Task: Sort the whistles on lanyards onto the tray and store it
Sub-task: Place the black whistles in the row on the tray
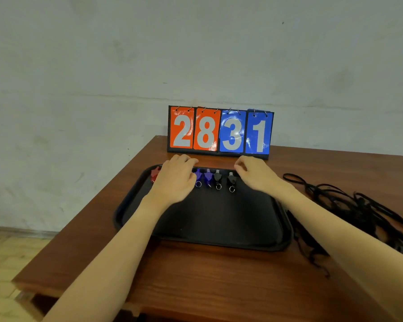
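A black tray (219, 224) lies on the wooden table (196, 275). Along its far edge stand whistles in a row: a red whistle (154, 174) at the left, two blue whistles (204, 177) in the middle, and two black whistles (223, 178) to the right, each with a small metal ring. My left hand (176, 180) lies palm down over the left part of the row, fingers reaching past the far rim; it hides whatever is beneath it. My right hand (254, 173) hovers at the tray's far right corner, fingers loosely curled, holding nothing visible.
A flip scoreboard (220, 132) reading 28 and 31 stands against the wall just behind the tray. A tangle of black lanyards (358, 210) lies on the table to the right. The table's left edge (79, 217) drops to the floor.
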A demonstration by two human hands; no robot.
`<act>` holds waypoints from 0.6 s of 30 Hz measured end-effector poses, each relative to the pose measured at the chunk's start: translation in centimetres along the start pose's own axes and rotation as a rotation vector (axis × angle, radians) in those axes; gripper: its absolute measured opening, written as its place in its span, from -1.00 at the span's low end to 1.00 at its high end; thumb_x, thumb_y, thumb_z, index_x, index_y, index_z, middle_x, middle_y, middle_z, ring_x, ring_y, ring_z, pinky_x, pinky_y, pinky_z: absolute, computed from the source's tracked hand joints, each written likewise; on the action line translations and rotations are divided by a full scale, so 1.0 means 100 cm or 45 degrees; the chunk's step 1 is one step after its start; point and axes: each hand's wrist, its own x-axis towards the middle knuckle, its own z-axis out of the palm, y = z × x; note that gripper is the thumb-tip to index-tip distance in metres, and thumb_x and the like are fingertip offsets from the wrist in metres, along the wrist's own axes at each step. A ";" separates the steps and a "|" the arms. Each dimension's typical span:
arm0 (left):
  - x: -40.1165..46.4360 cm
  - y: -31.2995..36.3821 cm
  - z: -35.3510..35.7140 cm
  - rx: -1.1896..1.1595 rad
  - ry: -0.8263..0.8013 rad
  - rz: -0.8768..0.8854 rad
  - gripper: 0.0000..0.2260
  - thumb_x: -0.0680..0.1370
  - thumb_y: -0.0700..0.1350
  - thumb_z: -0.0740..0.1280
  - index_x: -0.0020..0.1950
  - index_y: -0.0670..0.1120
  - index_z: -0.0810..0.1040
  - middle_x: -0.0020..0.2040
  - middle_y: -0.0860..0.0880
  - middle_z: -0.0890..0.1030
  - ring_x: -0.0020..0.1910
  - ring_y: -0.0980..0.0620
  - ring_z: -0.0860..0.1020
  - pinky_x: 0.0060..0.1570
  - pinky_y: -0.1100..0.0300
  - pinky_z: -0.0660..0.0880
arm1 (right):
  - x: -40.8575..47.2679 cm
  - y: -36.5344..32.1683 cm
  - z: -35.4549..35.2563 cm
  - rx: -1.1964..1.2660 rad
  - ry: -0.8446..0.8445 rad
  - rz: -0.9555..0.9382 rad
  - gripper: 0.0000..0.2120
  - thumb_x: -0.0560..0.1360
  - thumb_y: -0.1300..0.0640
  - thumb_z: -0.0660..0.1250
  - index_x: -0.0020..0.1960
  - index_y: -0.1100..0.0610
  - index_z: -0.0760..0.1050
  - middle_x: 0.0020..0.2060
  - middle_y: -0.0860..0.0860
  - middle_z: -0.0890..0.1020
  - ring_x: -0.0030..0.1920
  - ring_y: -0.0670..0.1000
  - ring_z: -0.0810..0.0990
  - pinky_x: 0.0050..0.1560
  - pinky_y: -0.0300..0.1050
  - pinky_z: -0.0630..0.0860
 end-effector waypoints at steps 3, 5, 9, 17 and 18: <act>0.000 0.001 -0.001 -0.047 -0.009 0.005 -0.61 0.64 -0.09 0.17 0.47 -0.04 0.31 0.44 -0.03 0.38 0.40 0.00 0.35 0.38 0.08 0.27 | -0.027 0.000 -0.005 -0.014 -0.223 -0.197 -0.67 0.62 0.11 0.15 0.34 0.19 0.41 0.28 0.09 0.50 0.26 0.03 0.47 0.26 -0.11 0.39; -0.001 0.002 -0.001 -0.075 -0.010 -0.003 -0.61 0.64 -0.09 0.17 0.48 -0.04 0.30 0.45 -0.02 0.38 0.41 0.01 0.35 0.38 0.09 0.27 | -0.035 0.004 -0.003 -0.079 -0.332 -0.249 -0.57 0.64 0.08 0.13 0.47 0.17 0.27 0.43 0.06 0.37 0.42 0.01 0.34 0.40 -0.12 0.25; -0.001 0.004 -0.001 -0.099 -0.026 -0.022 -0.59 0.64 -0.07 0.18 0.50 -0.03 0.27 0.47 -0.02 0.35 0.43 0.00 0.33 0.39 0.07 0.27 | -0.037 0.006 0.000 -0.131 -0.433 -0.251 -0.53 0.65 0.05 0.09 0.52 0.15 0.17 0.52 0.03 0.19 0.51 -0.01 0.16 0.47 -0.14 0.09; -0.001 0.004 0.001 -0.098 -0.040 -0.048 -0.57 0.63 -0.06 0.19 0.50 -0.02 0.25 0.47 -0.02 0.35 0.43 -0.01 0.34 0.39 0.05 0.26 | -0.035 0.000 0.002 -0.079 -0.437 -0.222 -0.59 0.64 0.08 0.11 0.44 0.21 0.30 0.43 0.10 0.36 0.41 0.06 0.35 0.40 -0.07 0.27; -0.001 0.005 0.000 -0.099 -0.040 -0.048 -0.57 0.63 -0.06 0.19 0.50 -0.02 0.25 0.47 -0.02 0.35 0.43 -0.01 0.33 0.39 0.05 0.26 | -0.034 0.001 0.003 -0.078 -0.437 -0.229 -0.57 0.64 0.07 0.11 0.46 0.20 0.27 0.46 0.09 0.32 0.44 0.05 0.31 0.43 -0.07 0.25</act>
